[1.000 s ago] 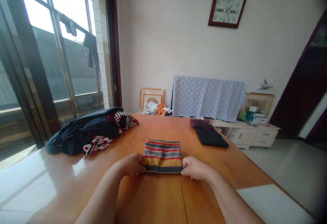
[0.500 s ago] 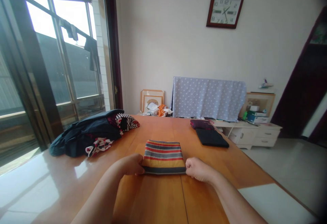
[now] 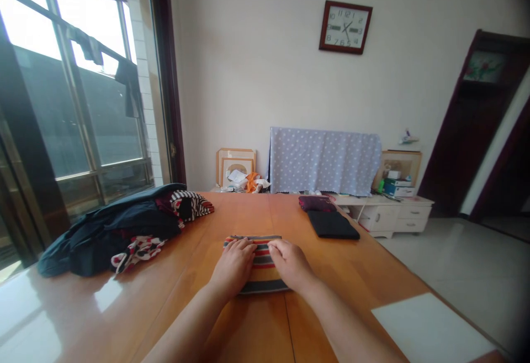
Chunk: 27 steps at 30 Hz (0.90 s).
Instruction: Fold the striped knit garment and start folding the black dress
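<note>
The folded striped cloth (image 3: 261, 266) under your left hand (image 3: 234, 266) and right hand (image 3: 292, 266) is soft-looking, matt fabric. The table (image 3: 232, 332) beneath it is varnished wood, smooth and glossy enough to mirror the window light at your near left. The pile of clothes (image 3: 116, 227) at the far left is matt dark cloth mixed with printed fabric. The black folded garment (image 3: 331, 224) at the far right looks smooth and matt. The white panel (image 3: 426, 332) at the near right is flat and matt.
</note>
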### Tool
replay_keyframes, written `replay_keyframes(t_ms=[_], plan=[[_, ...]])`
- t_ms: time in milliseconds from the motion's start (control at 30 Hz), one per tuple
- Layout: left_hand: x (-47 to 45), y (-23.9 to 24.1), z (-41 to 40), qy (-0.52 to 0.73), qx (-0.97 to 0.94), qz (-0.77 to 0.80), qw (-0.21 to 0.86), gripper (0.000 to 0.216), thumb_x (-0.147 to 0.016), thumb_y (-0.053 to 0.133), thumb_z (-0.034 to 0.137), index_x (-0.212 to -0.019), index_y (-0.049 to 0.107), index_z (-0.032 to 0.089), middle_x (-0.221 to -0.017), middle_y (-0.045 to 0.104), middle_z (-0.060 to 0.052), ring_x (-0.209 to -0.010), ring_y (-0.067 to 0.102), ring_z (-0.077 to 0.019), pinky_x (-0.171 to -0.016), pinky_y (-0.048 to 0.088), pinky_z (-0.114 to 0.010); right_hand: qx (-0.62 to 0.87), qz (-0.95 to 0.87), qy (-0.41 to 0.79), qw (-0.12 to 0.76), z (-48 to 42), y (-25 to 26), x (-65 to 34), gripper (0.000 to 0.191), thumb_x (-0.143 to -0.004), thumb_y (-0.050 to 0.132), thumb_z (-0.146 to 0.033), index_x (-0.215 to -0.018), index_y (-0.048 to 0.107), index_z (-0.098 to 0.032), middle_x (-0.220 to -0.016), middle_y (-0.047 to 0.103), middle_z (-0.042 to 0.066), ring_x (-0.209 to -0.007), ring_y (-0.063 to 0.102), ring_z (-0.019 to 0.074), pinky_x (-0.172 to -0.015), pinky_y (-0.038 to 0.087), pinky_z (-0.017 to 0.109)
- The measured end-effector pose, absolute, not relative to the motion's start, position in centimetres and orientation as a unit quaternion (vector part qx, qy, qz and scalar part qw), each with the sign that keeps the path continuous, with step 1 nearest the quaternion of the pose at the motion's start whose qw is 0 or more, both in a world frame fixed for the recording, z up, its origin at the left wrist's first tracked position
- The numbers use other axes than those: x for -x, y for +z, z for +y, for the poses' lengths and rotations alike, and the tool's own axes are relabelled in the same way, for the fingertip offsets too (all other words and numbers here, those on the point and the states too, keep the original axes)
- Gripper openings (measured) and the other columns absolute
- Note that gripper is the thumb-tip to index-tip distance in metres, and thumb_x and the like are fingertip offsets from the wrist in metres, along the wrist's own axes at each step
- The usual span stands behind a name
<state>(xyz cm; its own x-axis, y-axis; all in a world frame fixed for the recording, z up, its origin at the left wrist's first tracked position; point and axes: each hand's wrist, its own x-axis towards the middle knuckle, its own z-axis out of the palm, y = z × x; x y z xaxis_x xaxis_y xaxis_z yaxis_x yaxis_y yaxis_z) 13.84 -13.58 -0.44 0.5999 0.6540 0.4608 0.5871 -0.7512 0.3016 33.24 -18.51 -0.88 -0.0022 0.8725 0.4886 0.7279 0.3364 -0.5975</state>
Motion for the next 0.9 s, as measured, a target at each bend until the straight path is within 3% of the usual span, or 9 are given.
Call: replay_keyframes(t_ms=[67, 200, 500, 767, 900], plan=[[-14.0, -1.2, -12.8, 0.266, -0.9, 0.341, 0.056, 0.038, -0.099, 0.037, 0.033, -0.121, 0.065, 0.022, -0.132, 0.061, -0.011, -0.129, 0.048, -0.0277, -0.113, 0.025, -0.041, 0.558, -0.736, 0.07, 0.377, -17.8, -1.1, -32.0, 0.037, -0.098, 0.038, -0.032, -0.116, 0.068, -0.021, -0.118, 0.07, 0.01, -0.11, 0.062, 0.0228, -0.097, 0.044, 0.033], [-13.8, -2.1, -11.2, 0.233, -0.9, 0.364, 0.05, 0.044, -0.1, 0.035, 0.035, -0.137, 0.056, 0.024, -0.149, 0.049, -0.009, -0.142, 0.035, -0.0276, -0.119, 0.015, -0.045, 0.585, -0.764, 0.045, 0.268, -15.9, -1.9, -31.2, 0.047, -0.098, 0.037, -0.029, -0.14, 0.052, -0.017, -0.149, 0.048, 0.013, -0.142, 0.037, 0.0274, -0.118, 0.022, 0.046], [-13.5, -5.3, -9.9, 0.154, -0.889, 0.429, 0.033, 0.061, -0.097, 0.034, 0.054, -0.151, 0.037, 0.026, -0.161, 0.029, -0.007, -0.149, 0.022, -0.0261, -0.12, 0.018, -0.05, 0.626, -0.753, 0.124, 0.159, -14.9, -4.3, -32.4, 0.063, -0.101, 0.024, -0.045, -0.157, 0.022, -0.016, -0.164, 0.016, 0.009, -0.152, 0.012, 0.0247, -0.122, 0.01, 0.046], [-12.6, -5.1, -8.9, 0.196, -0.859, 0.46, 0.113, 0.066, -0.096, 0.035, 0.058, -0.152, 0.035, 0.023, -0.159, 0.033, -0.008, -0.15, 0.02, -0.0274, -0.119, 0.013, -0.057, 0.618, -0.745, 0.169, 0.185, -13.9, -4.5, -33.5, 0.066, -0.099, 0.032, -0.048, -0.156, 0.027, -0.016, -0.163, 0.02, 0.009, -0.151, 0.014, 0.0232, -0.122, 0.014, 0.042], [-11.1, -4.9, -7.2, 0.311, -0.792, 0.493, 0.181, 0.058, -0.096, 0.039, 0.045, -0.145, 0.045, 0.015, -0.15, 0.047, -0.014, -0.143, 0.037, -0.0271, -0.117, 0.027, -0.046, 0.629, -0.724, 0.164, 0.233, -13.1, -4.3, -34.5, 0.06, -0.097, 0.036, -0.042, -0.152, 0.037, -0.015, -0.159, 0.03, 0.011, -0.149, 0.023, 0.0229, -0.121, 0.019, 0.041]])
